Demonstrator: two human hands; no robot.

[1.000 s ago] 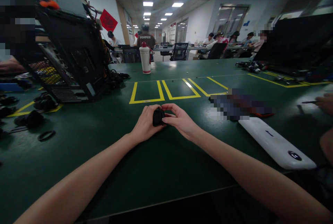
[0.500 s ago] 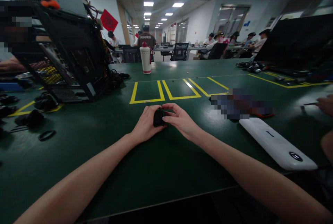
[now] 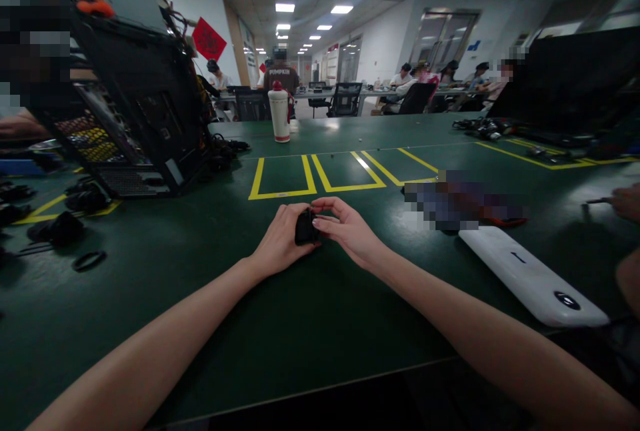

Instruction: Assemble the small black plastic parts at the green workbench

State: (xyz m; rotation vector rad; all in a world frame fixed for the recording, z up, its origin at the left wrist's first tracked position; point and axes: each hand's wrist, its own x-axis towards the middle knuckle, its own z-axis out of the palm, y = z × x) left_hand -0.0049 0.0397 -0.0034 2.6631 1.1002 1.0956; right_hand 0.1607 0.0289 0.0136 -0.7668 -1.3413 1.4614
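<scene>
Both hands meet over the green table (image 3: 320,324) in the middle of the head view. Between them is a small black block-like object (image 3: 304,229), its exact kind too dark to make out. My left hand (image 3: 281,239) wraps round its left side, thumb low along the near edge. From the right, my right hand (image 3: 349,229) pinches the object's upper right part with thumb and fingertips. The fingers hide most of its far side.
Yellow tape outlines (image 3: 283,194) lie beyond my hands. An open computer case (image 3: 145,111) and black cable bundles (image 3: 57,227) stand left, with a black ring (image 3: 90,261). A white power bank (image 3: 533,275) lies right, near another person's hand (image 3: 627,201). A cup (image 3: 279,114) stands farther back.
My right thumb and fingertips have shifted very slightly on the black object. Otherwise both hands stay in place.
</scene>
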